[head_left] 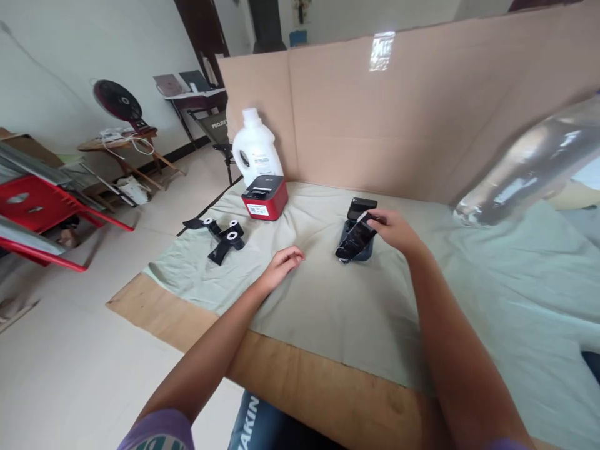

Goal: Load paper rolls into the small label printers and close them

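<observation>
My right hand [394,230] grips the upper end of a glossy black smartphone [355,240] between thumb and fingers. The phone is tilted, with pale streaks on its surface. Beneath it lies a dark blue-grey phone or case [367,252], partly covered. Just behind, another black phone [362,207] lies on the cloth. My left hand [282,265] rests on the cloth to the left, fingers loosely bent, nothing visible in it.
A pale green cloth [319,319] covers the wooden table [300,369]. Black rolls with white cores [233,237], a red and black box-shaped device [265,199] and a white jug [257,147] stand left. Cardboard [398,125] rises behind; a clear plastic bottle [529,162] leans right.
</observation>
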A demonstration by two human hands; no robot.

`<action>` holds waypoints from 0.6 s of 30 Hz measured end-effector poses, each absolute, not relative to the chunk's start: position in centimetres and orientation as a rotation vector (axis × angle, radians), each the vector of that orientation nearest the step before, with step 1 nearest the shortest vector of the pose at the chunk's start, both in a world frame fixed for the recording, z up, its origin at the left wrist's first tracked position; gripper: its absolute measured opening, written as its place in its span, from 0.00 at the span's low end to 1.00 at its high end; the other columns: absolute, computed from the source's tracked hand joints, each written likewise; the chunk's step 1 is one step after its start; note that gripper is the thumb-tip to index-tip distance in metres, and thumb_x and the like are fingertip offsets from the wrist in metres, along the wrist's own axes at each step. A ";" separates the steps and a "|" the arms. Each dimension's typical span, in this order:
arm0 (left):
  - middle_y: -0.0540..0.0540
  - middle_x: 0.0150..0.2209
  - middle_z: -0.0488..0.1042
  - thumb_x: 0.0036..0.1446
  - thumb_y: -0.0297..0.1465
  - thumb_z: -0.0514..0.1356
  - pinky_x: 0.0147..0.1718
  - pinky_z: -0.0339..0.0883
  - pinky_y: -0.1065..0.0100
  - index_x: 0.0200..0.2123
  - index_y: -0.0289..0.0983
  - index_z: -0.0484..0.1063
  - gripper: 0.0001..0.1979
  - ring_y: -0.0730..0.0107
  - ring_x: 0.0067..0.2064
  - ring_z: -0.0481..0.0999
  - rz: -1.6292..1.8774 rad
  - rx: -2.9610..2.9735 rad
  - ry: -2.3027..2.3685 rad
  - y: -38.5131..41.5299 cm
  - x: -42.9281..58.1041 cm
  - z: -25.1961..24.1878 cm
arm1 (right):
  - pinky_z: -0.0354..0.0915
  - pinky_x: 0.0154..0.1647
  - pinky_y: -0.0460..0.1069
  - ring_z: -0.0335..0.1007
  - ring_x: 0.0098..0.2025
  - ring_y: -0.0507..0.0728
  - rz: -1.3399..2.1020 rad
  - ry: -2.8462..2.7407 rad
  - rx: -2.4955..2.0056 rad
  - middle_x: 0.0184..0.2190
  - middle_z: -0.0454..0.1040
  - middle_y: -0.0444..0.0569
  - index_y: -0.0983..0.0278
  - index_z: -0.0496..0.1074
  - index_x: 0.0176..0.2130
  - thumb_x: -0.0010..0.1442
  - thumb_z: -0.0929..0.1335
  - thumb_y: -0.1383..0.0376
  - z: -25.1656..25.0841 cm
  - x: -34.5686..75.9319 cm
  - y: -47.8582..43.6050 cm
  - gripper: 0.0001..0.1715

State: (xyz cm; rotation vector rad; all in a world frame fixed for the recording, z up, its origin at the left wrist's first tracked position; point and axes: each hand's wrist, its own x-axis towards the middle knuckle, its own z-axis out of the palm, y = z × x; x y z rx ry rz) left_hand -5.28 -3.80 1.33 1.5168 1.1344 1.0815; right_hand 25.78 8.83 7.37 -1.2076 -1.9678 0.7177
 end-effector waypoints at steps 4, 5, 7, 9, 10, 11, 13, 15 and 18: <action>0.51 0.30 0.66 0.62 0.38 0.56 0.28 0.57 0.72 0.42 0.37 0.70 0.11 0.73 0.30 0.64 1.005 1.797 1.305 -3.7 -2.7 2.4 | 0.64 0.58 0.59 0.72 0.52 0.64 0.505 -2.017 -1.300 0.50 0.77 0.55 0.64 0.77 0.51 0.62 0.63 0.67 5.3 24.0 9.8 0.21; 0.49 0.35 0.69 0.62 0.38 0.57 0.29 0.60 0.71 0.47 0.38 0.69 0.14 0.71 0.33 0.67 0.970 1.894 1.322 -3.4 -1.9 2.8 | 0.64 0.58 0.58 0.72 0.52 0.64 0.462 -2.037 -1.328 0.51 0.76 0.57 0.64 0.76 0.53 0.63 0.63 0.68 4.9 23.5 9.9 0.21; 0.44 0.49 0.70 0.60 0.37 0.60 0.36 0.67 0.68 0.58 0.41 0.64 0.23 0.65 0.43 0.71 0.856 2.130 1.314 -2.6 0.1 3.4 | 0.63 0.58 0.58 0.71 0.53 0.64 0.395 -2.094 -1.373 0.51 0.76 0.58 0.65 0.76 0.53 0.63 0.62 0.70 4.2 22.8 10.1 0.22; 0.41 0.59 0.63 0.57 0.37 0.62 0.44 0.69 0.63 0.64 0.43 0.59 0.32 0.59 0.52 0.71 0.756 2.312 1.298 -1.8 1.9 3.5 | 0.62 0.58 0.58 0.70 0.54 0.64 0.370 -2.126 -1.407 0.51 0.76 0.57 0.63 0.76 0.53 0.63 0.62 0.71 3.6 22.5 10.2 0.22; 0.40 0.61 0.61 0.57 0.37 0.63 0.46 0.70 0.62 0.65 0.44 0.58 0.34 0.58 0.54 0.70 0.738 2.353 1.311 -1.5 2.8 3.3 | 0.62 0.58 0.58 0.69 0.53 0.63 0.372 -2.123 -1.428 0.51 0.76 0.56 0.62 0.75 0.53 0.64 0.62 0.71 3.4 22.4 10.2 0.22; 0.39 0.61 0.60 0.57 0.38 0.62 0.47 0.70 0.61 0.66 0.44 0.57 0.34 0.57 0.55 0.70 0.736 2.367 1.333 -1.4 3.4 3.0 | 0.62 0.58 0.59 0.69 0.53 0.63 0.373 -2.109 -1.452 0.51 0.76 0.55 0.61 0.75 0.53 0.64 0.62 0.71 3.2 22.4 10.2 0.22; 0.40 0.58 0.61 0.58 0.41 0.62 0.46 0.71 0.61 0.66 0.45 0.58 0.34 0.58 0.53 0.72 0.728 2.377 1.368 -1.3 4.4 2.3 | 0.60 0.58 0.61 0.67 0.53 0.65 0.346 -2.059 -1.513 0.50 0.76 0.54 0.59 0.76 0.51 0.63 0.62 0.69 2.9 22.3 10.1 0.20; 0.42 0.54 0.64 0.60 0.41 0.61 0.45 0.71 0.62 0.65 0.47 0.61 0.31 0.59 0.50 0.73 0.690 2.413 1.379 -1.6 4.8 1.6 | 0.59 0.58 0.63 0.63 0.54 0.67 0.274 -1.976 -1.607 0.50 0.73 0.55 0.59 0.77 0.47 0.61 0.64 0.68 2.6 22.2 10.0 0.17; 0.43 0.48 0.70 0.62 0.39 0.59 0.46 0.70 0.61 0.64 0.48 0.64 0.27 0.59 0.48 0.74 0.675 2.448 1.380 -2.0 4.8 1.2 | 0.57 0.59 0.66 0.60 0.57 0.71 0.204 -1.737 -1.710 0.54 0.67 0.61 0.64 0.73 0.50 0.55 0.70 0.65 2.2 22.3 10.5 0.22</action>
